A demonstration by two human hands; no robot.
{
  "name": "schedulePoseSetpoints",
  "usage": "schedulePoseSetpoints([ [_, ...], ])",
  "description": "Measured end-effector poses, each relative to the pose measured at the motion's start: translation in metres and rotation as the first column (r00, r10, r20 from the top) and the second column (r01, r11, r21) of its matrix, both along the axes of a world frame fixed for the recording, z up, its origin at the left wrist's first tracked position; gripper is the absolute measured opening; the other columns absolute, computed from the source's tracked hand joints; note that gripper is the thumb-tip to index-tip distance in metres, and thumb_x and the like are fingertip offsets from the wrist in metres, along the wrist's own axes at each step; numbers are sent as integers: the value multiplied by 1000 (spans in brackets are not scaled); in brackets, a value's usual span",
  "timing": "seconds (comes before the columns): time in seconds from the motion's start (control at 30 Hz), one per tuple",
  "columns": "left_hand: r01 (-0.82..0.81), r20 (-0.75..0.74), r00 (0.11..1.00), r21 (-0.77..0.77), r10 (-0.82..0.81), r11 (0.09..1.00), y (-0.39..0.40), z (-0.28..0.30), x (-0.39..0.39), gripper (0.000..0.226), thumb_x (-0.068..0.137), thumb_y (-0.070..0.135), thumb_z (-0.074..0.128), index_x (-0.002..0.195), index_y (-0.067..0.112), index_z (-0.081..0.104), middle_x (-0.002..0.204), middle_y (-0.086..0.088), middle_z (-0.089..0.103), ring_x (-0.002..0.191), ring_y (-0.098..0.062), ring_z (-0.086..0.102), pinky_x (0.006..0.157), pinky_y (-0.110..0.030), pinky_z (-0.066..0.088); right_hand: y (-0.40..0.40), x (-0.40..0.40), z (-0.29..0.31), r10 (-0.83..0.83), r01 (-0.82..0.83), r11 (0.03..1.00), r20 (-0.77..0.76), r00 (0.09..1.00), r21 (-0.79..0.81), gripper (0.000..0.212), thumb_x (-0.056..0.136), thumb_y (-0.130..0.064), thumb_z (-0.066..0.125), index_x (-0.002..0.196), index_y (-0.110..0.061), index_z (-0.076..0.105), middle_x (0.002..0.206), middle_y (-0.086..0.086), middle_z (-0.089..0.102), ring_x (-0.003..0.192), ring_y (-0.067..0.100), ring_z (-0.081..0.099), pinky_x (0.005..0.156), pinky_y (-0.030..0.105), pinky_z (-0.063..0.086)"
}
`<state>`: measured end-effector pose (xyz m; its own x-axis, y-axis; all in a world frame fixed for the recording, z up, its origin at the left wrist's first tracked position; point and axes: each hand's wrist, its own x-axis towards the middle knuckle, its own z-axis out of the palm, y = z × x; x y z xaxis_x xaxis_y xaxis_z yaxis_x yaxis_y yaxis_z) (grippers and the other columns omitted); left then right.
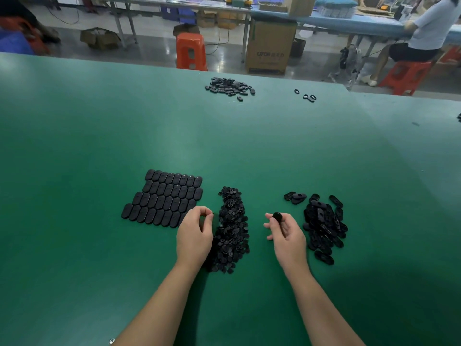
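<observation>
Right hand [287, 236] around oval shell [277, 216], long axis roughly upright; left hand [194, 233] around tiny part [212, 214].

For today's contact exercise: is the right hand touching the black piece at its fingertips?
Touching. Head view: the right hand pinches the black piece.

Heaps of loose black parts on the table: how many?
3: the small-piece heap beside the left hand, the oval-shell heap right of the right hand, the far heap near the far edge of the table. Stray clusters lie apart.
</observation>
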<state>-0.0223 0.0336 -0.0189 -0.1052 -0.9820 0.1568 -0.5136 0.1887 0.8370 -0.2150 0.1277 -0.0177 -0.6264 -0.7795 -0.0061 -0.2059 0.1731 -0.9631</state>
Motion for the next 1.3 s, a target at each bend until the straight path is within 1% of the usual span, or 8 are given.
schedulePoseSetpoints([
  [0.1,-5,27,1000,1,5,1000,-1,0,0,12,96,17,62,90,27,61,83,13,60,72,-1,54,60,-12,37,-1,-2,-2,-48,47,999,-16,999,-6,10,98,-25,67,88,-26,67,92,-1,65,81,18,63,74,36,54],
  [0.2,-6,43,999,23,5,1000,-1,0,0,11,96,18,62,91,27,62,83,14,61,72,0,55,60,-12,38,0,-3,-3,-37,38,999,40,999,-9,5,97,-20,68,99,-24,69,84,-3,71,76,17,67,69,27,59],
  [0.33,-6,51,999,31,5,999,-1,1,0,10,96,17,64,94,27,65,84,15,63,73,0,57,59,-12,41,-1,-3,-3,-3,13,998,162,987,-63,33,96,-10,68,123,-28,63,88,3,71,74,12,71,74,24,60],
  [0.57,-2,51,999,35,1,999,0,1,-1,10,95,18,64,99,26,69,85,18,63,74,2,57,60,-11,41,-3,-4,-7,2,7,999,166,986,-50,8,104,-11,54,105,-18,57,93,-1,79,87,17,77,81,39,61],
  [0.9,57,-64,997,54,-53,997,5,14,-15,18,92,16,69,92,33,73,74,14,65,58,-2,53,52,-13,40,-6,-3,-6,46,-44,999,85,995,-25,13,104,-13,52,106,-24,57,95,-10,79,92,9,75,81,42,62],
  [1.0,156,-101,983,45,-151,987,17,29,-44,16,88,14,71,91,29,75,78,21,69,70,8,61,65,-5,42,-7,-3,-7,37,-36,999,61,997,-18,17,103,-12,55,106,-27,60,92,-9,79,85,9,76,80,42,62],
  [1.2,269,-46,963,137,-265,953,29,39,-87,13,89,17,69,86,29,73,81,18,69,76,9,60,65,-4,40,-4,-4,-5,10,-9,1000,53,999,-25,15,100,-12,59,95,-26,58,82,-12,77,72,5,74,66,14,54],
  [1.3,259,-31,966,149,-258,954,31,37,-95,12,90,17,67,87,27,74,81,20,68,80,10,60,67,-5,42,-4,-5,-3,10,-9,1000,22,1000,-13,15,100,-15,59,91,-27,61,80,-14,75,70,0,68,60,9,47],
])
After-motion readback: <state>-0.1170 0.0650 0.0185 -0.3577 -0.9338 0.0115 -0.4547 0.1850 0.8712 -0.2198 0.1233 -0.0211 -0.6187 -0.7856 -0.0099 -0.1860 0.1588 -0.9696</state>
